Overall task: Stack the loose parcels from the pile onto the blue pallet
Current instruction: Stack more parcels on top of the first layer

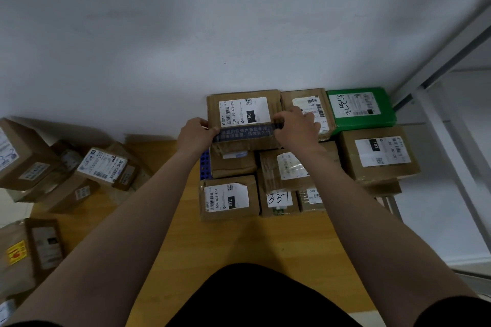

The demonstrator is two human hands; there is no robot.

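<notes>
A brown parcel labelled 150 (243, 117) with a dark tape band sits at the back left of the stack, against the wall. My left hand (195, 134) grips its left edge and my right hand (297, 127) grips its right edge. Only a small strip of the blue pallet (204, 164) shows at the stack's left side, under the boxes. The stack also holds a green parcel (361, 109), a parcel labelled 102 (380, 154), one labelled 032 (228, 198) and one marked 3-3-1 (277, 200). The loose pile (79, 170) lies on the floor to the left.
A white wall (212, 34) rises directly behind the stack. A metal rack frame (438, 93) stands to the right. More brown parcels, one with a yellow sticker (17, 252), lie at the lower left. Wooden floor (239, 241) runs between me and the stack.
</notes>
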